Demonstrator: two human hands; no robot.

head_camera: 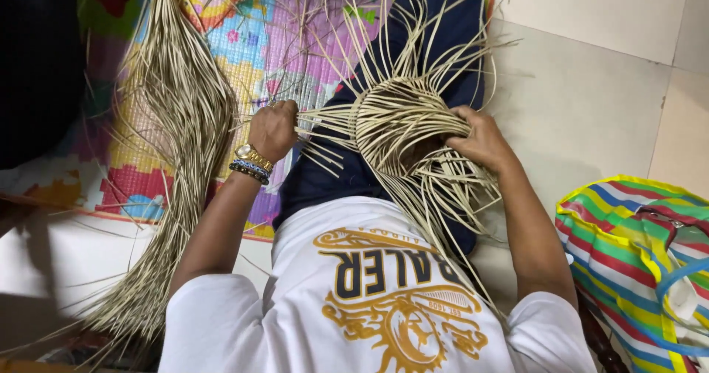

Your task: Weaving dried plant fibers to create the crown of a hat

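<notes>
A half-woven basket [395,118] of pale straw strips rests on my lap, with loose ends fanning out all around it. My left hand [273,128] is closed on a few straw strands at the basket's left side, pulling them sideways. It wears a gold watch and bead bracelets at the wrist. My right hand [480,140] grips the right side of the woven basket, fingers pressed into the weave. Dark blue trousers and a white printed shirt lie under and below the work.
A long bundle of loose straw strips [173,122] lies at the left on a colourful play mat [251,33]. A striped plastic bag [639,255] stands at the right on the pale tiled floor [591,85]. A dark object fills the upper left corner.
</notes>
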